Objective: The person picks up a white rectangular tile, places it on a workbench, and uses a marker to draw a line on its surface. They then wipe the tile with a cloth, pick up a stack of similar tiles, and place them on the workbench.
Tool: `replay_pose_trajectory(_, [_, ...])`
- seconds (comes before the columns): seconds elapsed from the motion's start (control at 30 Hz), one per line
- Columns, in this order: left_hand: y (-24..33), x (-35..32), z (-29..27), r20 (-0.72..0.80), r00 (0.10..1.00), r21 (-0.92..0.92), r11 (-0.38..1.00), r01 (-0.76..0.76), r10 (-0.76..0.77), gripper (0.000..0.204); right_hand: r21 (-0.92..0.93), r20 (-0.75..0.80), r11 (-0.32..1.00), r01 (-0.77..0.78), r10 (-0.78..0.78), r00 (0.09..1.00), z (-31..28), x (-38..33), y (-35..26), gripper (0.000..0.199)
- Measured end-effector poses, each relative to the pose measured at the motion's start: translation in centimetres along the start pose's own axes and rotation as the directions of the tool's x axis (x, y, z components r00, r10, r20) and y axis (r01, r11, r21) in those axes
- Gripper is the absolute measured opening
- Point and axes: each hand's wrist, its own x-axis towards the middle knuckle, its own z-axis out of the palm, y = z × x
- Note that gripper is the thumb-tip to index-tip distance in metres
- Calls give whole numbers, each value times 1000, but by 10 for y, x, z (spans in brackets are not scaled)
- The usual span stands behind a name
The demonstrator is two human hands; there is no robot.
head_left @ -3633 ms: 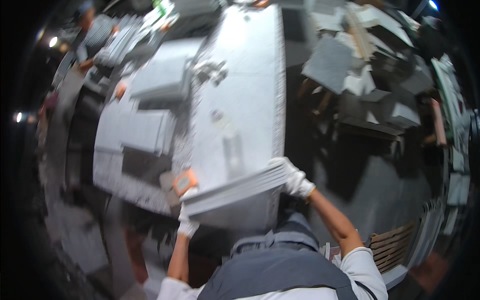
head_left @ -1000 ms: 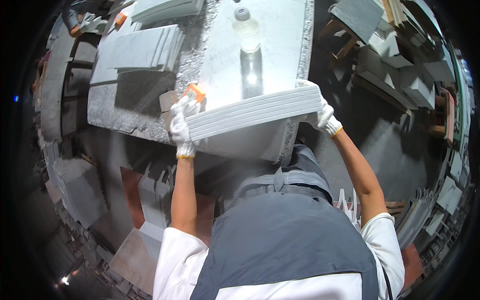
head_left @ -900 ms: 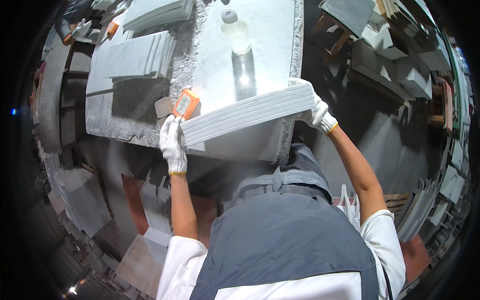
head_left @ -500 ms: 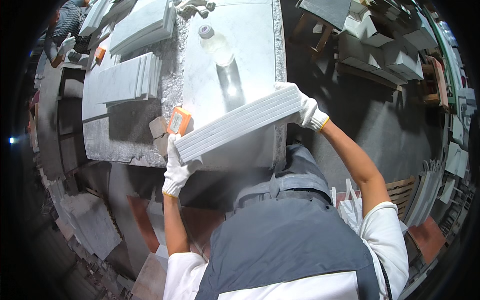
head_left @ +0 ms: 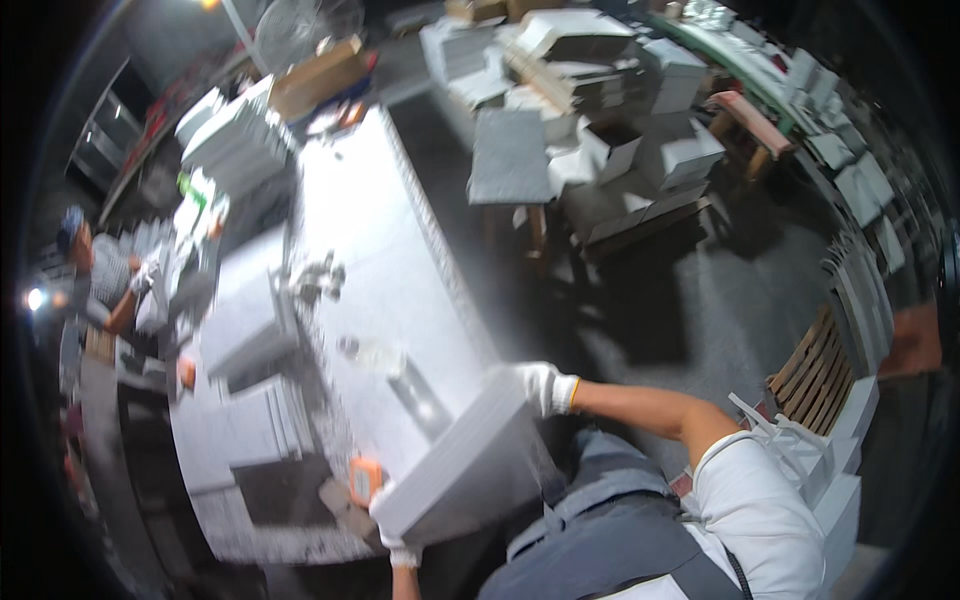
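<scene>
A stack of several pale stone tiles [head_left: 455, 462] spans the space between my gloved hands, over the near end of the worktable [head_left: 370, 240]. My left hand [head_left: 398, 535] grips its near left end, with most of the fingers hidden. At the far right end, my right hand [head_left: 543, 388] is closed on the stack. Motion blurs the tile edges. Beyond the stack, a clear bottle [head_left: 375, 354] casts a shadow on the white top. Beside my left hand are an orange box [head_left: 366, 480] and a brown block [head_left: 345, 508].
More tile stacks [head_left: 255, 425] lie on the table's left side, near a pair of white gloves [head_left: 318, 276]. A co-worker [head_left: 108, 270] in white gloves stands at the far left. Right of the table are a grey-topped stand [head_left: 508, 160], white cartons [head_left: 640, 185] and a wooden pallet [head_left: 808, 370].
My view has swung up and to the right, bringing the far end of the table in. The tile stack slants more steeply now, still between both hands.
</scene>
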Motion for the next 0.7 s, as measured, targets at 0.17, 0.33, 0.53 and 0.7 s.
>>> replay_pose_trajectory(0.17, [56, 9, 51, -20, 967, 58, 965, 256, -255, 56, 211, -143, 977, -26, 57, 988, 2, -7, -7, 51])
replay_pose_trajectory(0.33, [105, 8, 84, 25, 956, 93, 952, 290, -293, 58, 205, -124, 979, -22, 48, 991, 6, 1, 0, 53])
replay_pose_trajectory(0.53, [132, 2, 110, 60, 951, 124, 948, 293, -302, 60, 199, 67, 969, -147, 137, 988, -29, -2, -31, 47])
replay_pose_trajectory(0.7, [150, -13, 135, 60, 944, 141, 939, 313, -324, 62, 90, 264, 969, -232, 202, 943, -67, 4, -50, 60])
